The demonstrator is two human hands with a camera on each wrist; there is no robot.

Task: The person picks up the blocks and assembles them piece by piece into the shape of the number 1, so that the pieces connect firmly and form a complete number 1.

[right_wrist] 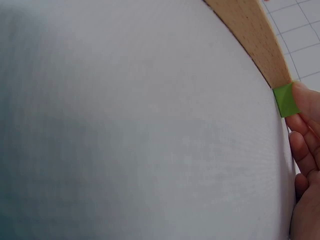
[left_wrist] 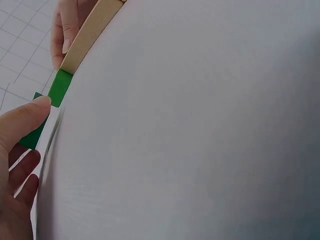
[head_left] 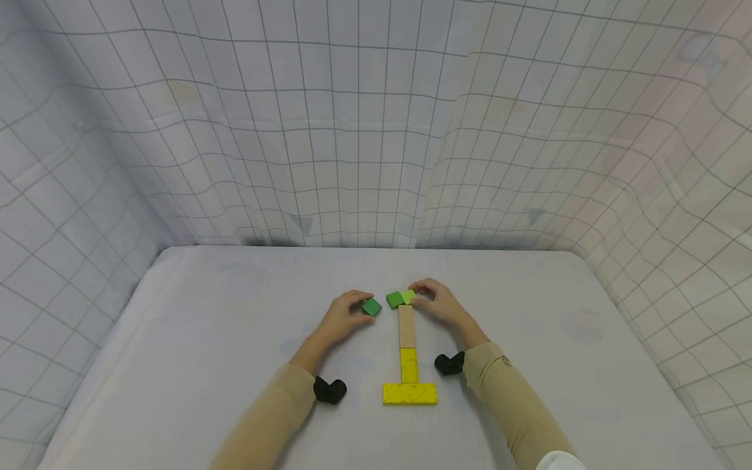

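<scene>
My left hand (head_left: 339, 318) pinches a dark green block (head_left: 371, 307) between thumb and fingers, a little left of the other blocks. With thumb and fingertips my right hand (head_left: 443, 305) grips a light green block (head_left: 408, 297) at the far end of a bare wooden block (head_left: 406, 326). Against the light green block's left side lies a mid-green block (head_left: 395, 300). Nearer me, a yellow block (head_left: 408, 365) continues the wooden one in line. Another yellow block (head_left: 409, 394) lies crosswise at its near end. In the left wrist view, the left thumb covers part of the dark green block (left_wrist: 34, 136).
A white cloth covers the table (head_left: 176, 365). Grid-patterned white curtains (head_left: 364, 143) hang behind it and at both sides. Black wrist devices (head_left: 330, 390) sit at both sleeves. A white round thing (head_left: 561, 461) shows at the bottom edge by the right sleeve.
</scene>
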